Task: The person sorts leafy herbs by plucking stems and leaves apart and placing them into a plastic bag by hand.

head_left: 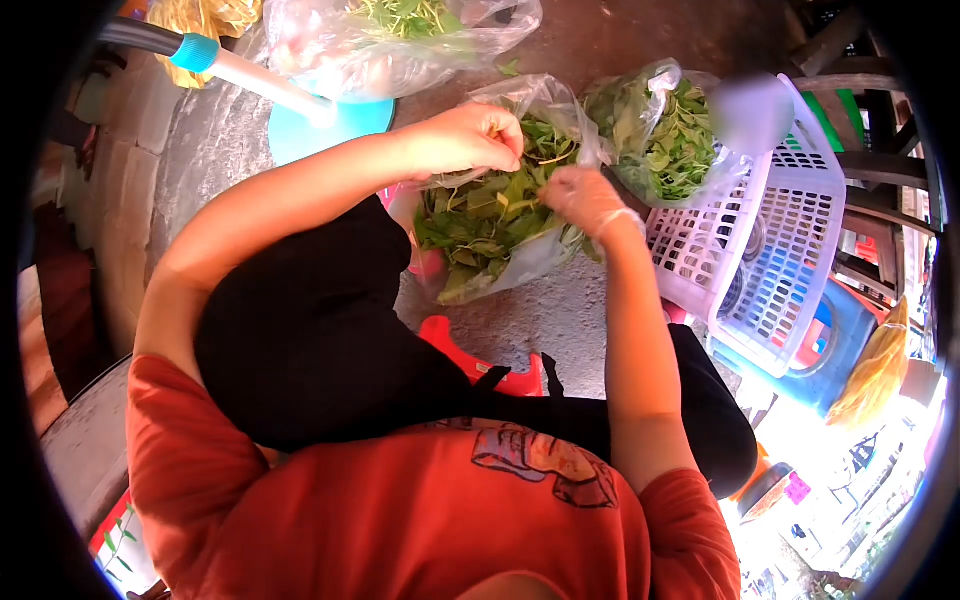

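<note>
A clear plastic bag of green leaves (pixel 480 225) lies open between my knees. Over its upper left part is my left hand (pixel 470 138), its fingers bent together in a pinch; what they hold, if anything, is too small to tell. My right hand (pixel 580 195) is at the bag's right side, fingers curled in against the leaves and stems, with thin clear plastic around the wrist. Whatever its fingertips grip is hidden. To the right of my hands sits a second clear bag of green leaves (pixel 680 150).
Two lilac plastic baskets (pixel 790 255) stand at the right, beside a blue stool (pixel 850 340). Another plastic bag with greens (pixel 410 20) is at the top. A turquoise round object (pixel 290 130) with a white pole lies upper left. A red stool edge (pixel 510 380) shows below the leaves.
</note>
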Action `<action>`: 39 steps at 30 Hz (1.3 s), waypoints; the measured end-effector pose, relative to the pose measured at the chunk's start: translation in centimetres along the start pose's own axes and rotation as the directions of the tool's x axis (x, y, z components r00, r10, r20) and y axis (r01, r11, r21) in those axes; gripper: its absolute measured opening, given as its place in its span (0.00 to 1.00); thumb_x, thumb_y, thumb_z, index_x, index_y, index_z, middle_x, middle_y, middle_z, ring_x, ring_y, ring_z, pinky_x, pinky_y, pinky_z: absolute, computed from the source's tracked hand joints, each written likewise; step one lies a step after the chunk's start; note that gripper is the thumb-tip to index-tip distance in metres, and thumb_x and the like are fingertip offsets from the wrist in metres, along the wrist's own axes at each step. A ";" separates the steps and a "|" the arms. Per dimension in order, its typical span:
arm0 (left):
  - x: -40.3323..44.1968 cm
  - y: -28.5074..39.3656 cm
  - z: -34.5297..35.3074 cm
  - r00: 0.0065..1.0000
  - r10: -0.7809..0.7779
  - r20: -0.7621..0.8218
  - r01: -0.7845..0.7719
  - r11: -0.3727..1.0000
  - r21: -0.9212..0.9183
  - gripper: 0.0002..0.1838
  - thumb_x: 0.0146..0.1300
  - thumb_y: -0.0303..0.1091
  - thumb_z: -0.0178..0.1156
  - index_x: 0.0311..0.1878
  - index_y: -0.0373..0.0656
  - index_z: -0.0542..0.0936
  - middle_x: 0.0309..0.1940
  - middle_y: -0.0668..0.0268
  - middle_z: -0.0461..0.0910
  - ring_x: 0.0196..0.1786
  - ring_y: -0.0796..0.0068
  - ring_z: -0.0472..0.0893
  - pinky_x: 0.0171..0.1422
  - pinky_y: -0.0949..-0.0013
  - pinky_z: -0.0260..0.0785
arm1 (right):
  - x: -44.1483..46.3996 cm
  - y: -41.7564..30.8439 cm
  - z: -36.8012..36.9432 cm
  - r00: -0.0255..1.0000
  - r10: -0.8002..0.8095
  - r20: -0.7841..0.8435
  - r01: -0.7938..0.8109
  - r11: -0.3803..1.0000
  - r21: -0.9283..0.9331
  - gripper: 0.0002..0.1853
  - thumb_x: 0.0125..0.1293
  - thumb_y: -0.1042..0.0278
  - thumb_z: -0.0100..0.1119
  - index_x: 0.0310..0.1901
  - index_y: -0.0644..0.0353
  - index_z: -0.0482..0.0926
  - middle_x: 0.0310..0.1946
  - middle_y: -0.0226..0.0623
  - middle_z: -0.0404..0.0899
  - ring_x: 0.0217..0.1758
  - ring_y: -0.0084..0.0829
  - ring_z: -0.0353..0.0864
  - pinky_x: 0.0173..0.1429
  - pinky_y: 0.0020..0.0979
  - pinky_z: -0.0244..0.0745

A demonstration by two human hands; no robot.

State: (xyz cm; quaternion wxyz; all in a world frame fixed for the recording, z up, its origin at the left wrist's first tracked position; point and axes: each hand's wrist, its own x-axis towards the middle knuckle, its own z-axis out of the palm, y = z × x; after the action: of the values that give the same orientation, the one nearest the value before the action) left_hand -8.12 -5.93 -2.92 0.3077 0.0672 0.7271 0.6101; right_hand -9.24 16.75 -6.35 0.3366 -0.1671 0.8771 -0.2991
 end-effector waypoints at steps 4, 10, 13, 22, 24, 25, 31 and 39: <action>-0.1 1.5 0.8 0.972 0.233 0.013 -0.225 0.923 0.314 0.08 0.55 0.32 0.61 0.35 0.38 0.78 0.30 0.67 0.77 0.35 0.81 0.75 0.42 0.76 0.67 | -1.2 -2.8 -3.7 1.000 -0.011 -0.025 0.018 0.950 0.313 0.11 0.55 0.62 0.62 0.27 0.62 0.78 0.21 0.27 0.71 0.27 0.20 0.67 0.33 0.25 0.64; -0.7 2.1 0.8 0.996 0.070 0.048 -0.082 0.925 0.371 0.09 0.55 0.33 0.61 0.33 0.35 0.79 0.25 0.64 0.79 0.30 0.77 0.77 0.39 0.70 0.69 | -1.1 -2.8 -2.7 0.988 -0.014 -0.152 0.073 0.917 0.392 0.11 0.54 0.62 0.63 0.29 0.63 0.78 0.22 0.26 0.71 0.27 0.19 0.67 0.33 0.23 0.63; -0.3 1.2 0.5 0.996 0.068 0.064 -0.089 0.903 0.421 0.09 0.54 0.32 0.60 0.31 0.34 0.79 0.24 0.64 0.79 0.29 0.79 0.76 0.37 0.71 0.69 | -0.8 -1.7 -1.9 0.947 -0.107 -0.304 0.182 0.956 0.230 0.14 0.53 0.61 0.64 0.35 0.64 0.79 0.30 0.38 0.78 0.35 0.28 0.75 0.41 0.28 0.69; -0.5 1.1 0.0 0.995 -0.053 0.084 0.016 0.919 0.395 0.08 0.53 0.32 0.59 0.29 0.35 0.79 0.20 0.67 0.76 0.25 0.80 0.74 0.32 0.71 0.66 | -2.4 -4.6 -3.5 0.806 -0.571 -0.158 0.527 0.812 -0.250 0.12 0.54 0.70 0.60 0.42 0.51 0.80 0.37 0.39 0.78 0.42 0.42 0.77 0.47 0.37 0.71; -0.5 1.1 -0.1 0.992 -0.071 0.100 0.033 0.940 0.339 0.09 0.53 0.32 0.59 0.29 0.35 0.79 0.20 0.69 0.76 0.25 0.81 0.73 0.31 0.72 0.66 | -1.7 -3.5 -1.9 0.812 -0.550 -0.196 0.492 0.825 -0.280 0.09 0.55 0.68 0.58 0.39 0.52 0.80 0.33 0.40 0.76 0.39 0.43 0.75 0.44 0.39 0.70; -0.5 1.0 -0.2 0.991 -0.081 0.109 0.043 0.949 0.313 0.09 0.53 0.33 0.59 0.29 0.36 0.80 0.20 0.68 0.76 0.25 0.80 0.73 0.31 0.72 0.66 | -1.4 -3.1 -1.3 0.823 -0.532 -0.200 0.469 0.834 -0.289 0.09 0.55 0.69 0.59 0.38 0.55 0.80 0.32 0.41 0.77 0.39 0.43 0.75 0.44 0.38 0.70; -0.4 1.0 -0.5 0.982 -0.150 0.111 0.129 0.975 0.182 0.09 0.55 0.33 0.59 0.31 0.36 0.79 0.21 0.69 0.76 0.25 0.81 0.72 0.30 0.76 0.66 | -0.9 -3.1 -0.9 0.830 -0.473 -0.297 0.424 0.880 -0.216 0.06 0.57 0.70 0.56 0.34 0.62 0.78 0.33 0.44 0.76 0.39 0.43 0.74 0.45 0.36 0.69; -0.4 1.6 -0.5 0.989 -0.151 -0.009 0.150 0.979 0.134 0.08 0.56 0.32 0.58 0.32 0.36 0.79 0.22 0.69 0.76 0.24 0.82 0.73 0.31 0.76 0.66 | 0.5 -0.8 -1.9 0.906 -0.084 -0.415 0.275 0.862 0.426 0.11 0.60 0.63 0.56 0.36 0.63 0.77 0.28 0.38 0.76 0.33 0.29 0.72 0.42 0.30 0.68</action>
State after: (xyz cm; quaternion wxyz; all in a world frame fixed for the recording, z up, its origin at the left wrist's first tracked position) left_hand -8.54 -6.10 -1.25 0.3483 0.0330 0.7692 0.5347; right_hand -10.86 16.67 -4.95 0.1595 -0.1004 0.8055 -0.5618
